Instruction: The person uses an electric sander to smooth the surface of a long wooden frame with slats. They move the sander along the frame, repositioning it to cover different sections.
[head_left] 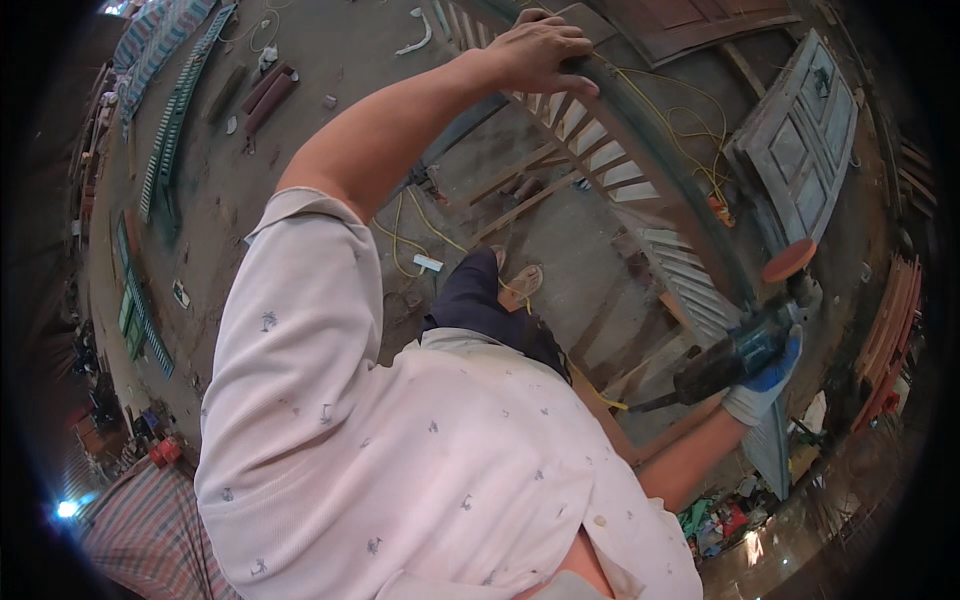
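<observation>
My bare left hand [540, 55] is at the far end of a long slatted wooden shutter [690, 225], thumb along one side and fingers curled over the edge. This shutter stands on its side, curving across the view, its louvres facing me. In a white and blue glove, my right hand [768, 380] is wrapped around the body of a teal and black angle grinder [735, 355]. The grinder's reddish-orange disc [790, 260] points up, near the shutter's near end and apart from it. Whether the disc is spinning cannot be told.
A yellow cord [425, 212] runs across the floor by my sandalled foot [525, 282]. Beyond the shutter lie more yellow cord [715, 175] and a grey panelled door [800, 150]. Green slatted frames [180, 130] lie at left; reddish boards [890, 340] are stacked at right.
</observation>
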